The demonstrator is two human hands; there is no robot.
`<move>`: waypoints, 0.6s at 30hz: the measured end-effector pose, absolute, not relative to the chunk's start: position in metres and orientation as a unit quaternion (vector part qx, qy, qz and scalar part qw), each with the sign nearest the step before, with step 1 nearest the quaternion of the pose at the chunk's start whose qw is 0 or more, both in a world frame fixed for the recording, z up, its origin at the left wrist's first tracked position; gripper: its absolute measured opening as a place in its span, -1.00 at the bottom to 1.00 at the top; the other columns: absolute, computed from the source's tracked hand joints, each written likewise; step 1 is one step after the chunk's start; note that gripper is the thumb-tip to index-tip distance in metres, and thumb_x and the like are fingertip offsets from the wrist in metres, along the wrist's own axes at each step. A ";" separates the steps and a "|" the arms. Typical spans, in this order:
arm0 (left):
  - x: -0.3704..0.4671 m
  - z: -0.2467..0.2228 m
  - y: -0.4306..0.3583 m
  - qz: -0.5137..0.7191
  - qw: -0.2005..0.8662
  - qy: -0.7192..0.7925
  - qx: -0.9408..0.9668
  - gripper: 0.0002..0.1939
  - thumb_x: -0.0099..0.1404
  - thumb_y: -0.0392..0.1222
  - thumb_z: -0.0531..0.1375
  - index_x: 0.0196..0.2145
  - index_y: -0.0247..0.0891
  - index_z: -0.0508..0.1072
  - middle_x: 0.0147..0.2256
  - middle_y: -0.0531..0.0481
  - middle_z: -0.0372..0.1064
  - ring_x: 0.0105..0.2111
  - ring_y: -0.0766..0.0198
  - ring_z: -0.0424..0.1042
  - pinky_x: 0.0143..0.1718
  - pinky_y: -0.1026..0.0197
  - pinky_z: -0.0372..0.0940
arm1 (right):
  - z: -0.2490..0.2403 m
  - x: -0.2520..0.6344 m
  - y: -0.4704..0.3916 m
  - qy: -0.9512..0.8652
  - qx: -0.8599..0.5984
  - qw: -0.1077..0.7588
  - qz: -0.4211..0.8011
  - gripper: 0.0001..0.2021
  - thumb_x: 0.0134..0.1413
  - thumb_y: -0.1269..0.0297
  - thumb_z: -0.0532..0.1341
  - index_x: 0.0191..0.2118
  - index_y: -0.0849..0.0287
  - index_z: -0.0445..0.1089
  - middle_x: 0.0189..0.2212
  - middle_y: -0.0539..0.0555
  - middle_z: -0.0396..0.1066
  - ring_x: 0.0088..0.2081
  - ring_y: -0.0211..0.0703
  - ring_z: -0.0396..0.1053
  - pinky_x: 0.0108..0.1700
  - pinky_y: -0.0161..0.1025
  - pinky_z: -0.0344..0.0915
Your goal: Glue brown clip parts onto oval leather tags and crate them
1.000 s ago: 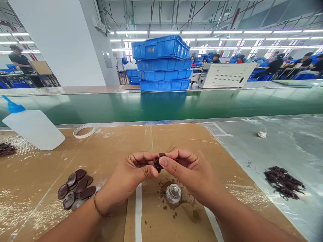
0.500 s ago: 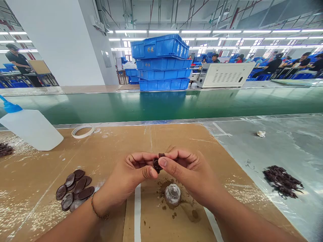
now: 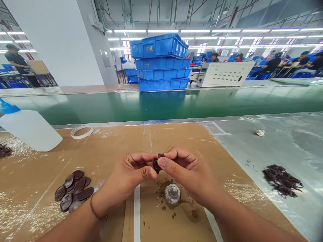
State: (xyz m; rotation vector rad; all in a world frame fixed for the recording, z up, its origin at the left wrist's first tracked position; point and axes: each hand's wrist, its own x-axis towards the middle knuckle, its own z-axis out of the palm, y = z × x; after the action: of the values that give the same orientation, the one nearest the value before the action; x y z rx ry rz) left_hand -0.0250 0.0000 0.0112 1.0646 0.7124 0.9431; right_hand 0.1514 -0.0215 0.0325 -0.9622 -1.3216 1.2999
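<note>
My worktop (image 3: 113,141), brown-covered toward its left, faces a green strip (image 3: 113,106) in a long lit hall. Near the middle of its front edge, my left hand (image 3: 126,174) pinches a small dark piece (image 3: 156,164) between thumb and fingers; right of it, my right hand (image 3: 191,168) closes its fingertips on the same piece.

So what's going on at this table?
Someone's left hand and right hand are pinching a small dark brown piece between them, above the cardboard. A small clear jar stands just below. Flat brown ovals lie in a pile to the left, and a heap of dark strips sits to the right.
</note>
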 end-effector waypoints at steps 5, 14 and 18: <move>-0.025 0.011 0.001 0.420 0.707 0.300 0.483 -0.76 0.01 -0.10 0.51 -0.31 -0.06 0.67 -0.32 0.09 0.58 -0.39 0.47 0.41 -0.29 0.45 0.33 | 0.032 0.152 -0.021 -0.555 -0.400 0.497 0.535 -0.77 0.03 0.13 0.43 -0.46 0.14 0.46 -0.49 -0.04 0.49 -0.39 -0.26 0.43 -0.35 -0.32 0.31; -0.024 0.010 0.003 0.417 0.698 0.314 0.490 -0.74 0.00 -0.07 0.51 -0.31 -0.10 0.67 -0.34 0.06 0.56 -0.40 0.45 0.40 -0.28 0.44 0.33 | 0.029 0.153 -0.022 -0.558 -0.381 0.501 0.541 -0.80 0.07 0.16 0.41 -0.44 0.12 0.46 -0.49 -0.06 0.50 -0.39 -0.28 0.45 -0.32 -0.33 0.33; -0.024 0.010 0.002 0.422 0.699 0.308 0.488 -0.74 -0.01 -0.08 0.51 -0.32 -0.11 0.67 -0.37 0.05 0.56 -0.42 0.45 0.39 -0.30 0.43 0.33 | 0.031 0.152 -0.022 -0.560 -0.382 0.501 0.537 -0.78 0.05 0.17 0.42 -0.46 0.12 0.45 -0.50 -0.05 0.50 -0.39 -0.26 0.46 -0.32 -0.31 0.35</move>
State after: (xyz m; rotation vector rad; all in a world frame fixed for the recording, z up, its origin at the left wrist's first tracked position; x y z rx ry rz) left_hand -0.0245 0.0022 0.0104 1.0886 0.6869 0.9396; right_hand 0.1522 -0.0219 0.0311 -0.9246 -1.3544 1.2992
